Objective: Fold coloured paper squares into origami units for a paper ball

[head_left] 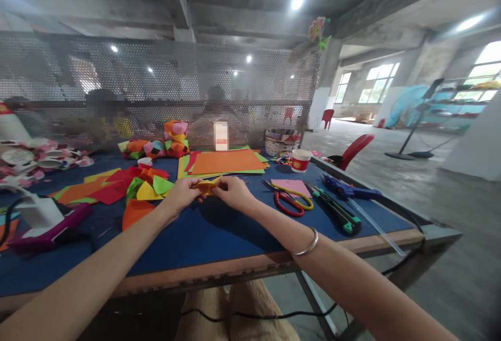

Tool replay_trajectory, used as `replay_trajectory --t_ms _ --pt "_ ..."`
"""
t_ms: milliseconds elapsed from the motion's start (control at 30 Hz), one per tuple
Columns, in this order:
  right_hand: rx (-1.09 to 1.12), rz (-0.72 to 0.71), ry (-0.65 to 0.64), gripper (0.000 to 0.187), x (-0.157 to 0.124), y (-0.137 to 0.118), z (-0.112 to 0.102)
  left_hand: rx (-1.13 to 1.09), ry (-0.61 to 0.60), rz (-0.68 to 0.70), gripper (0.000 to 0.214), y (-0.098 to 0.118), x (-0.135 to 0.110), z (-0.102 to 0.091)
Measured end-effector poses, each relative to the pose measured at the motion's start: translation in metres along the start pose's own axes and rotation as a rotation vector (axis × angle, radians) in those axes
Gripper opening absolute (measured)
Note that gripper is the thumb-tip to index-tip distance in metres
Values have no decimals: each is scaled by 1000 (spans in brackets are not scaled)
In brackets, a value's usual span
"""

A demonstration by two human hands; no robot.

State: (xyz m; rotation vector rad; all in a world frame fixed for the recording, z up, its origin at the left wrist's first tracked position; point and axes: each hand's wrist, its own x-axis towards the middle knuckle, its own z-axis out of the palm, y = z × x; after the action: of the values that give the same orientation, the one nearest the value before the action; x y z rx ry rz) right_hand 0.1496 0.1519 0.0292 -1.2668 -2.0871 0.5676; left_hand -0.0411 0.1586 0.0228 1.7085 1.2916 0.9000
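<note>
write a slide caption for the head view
Left fingers and right fingers hold a yellow-orange paper piece above a blue tabletop, scissors and cutter to the right.

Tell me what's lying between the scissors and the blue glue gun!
In the head view, the black-and-green cutter lies between the scissors and the blue glue gun. A bit of pink paper shows beside the scissors, too.

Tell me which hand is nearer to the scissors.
Right. The right hand is left of the scissors, not touching them; the left hand is farther left, beyond the right hand.
</note>
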Motion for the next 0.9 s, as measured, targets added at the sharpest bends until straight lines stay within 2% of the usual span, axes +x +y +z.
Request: replay_trajectory --t_ms 467,900 --pt "-81 -19 -39 30 -4 -9 -1 11 73 11 39 5 -2 5" --pt "-76 -17 -29 29 -5 -10 -1 -91 44 23 39 6 -3 6"
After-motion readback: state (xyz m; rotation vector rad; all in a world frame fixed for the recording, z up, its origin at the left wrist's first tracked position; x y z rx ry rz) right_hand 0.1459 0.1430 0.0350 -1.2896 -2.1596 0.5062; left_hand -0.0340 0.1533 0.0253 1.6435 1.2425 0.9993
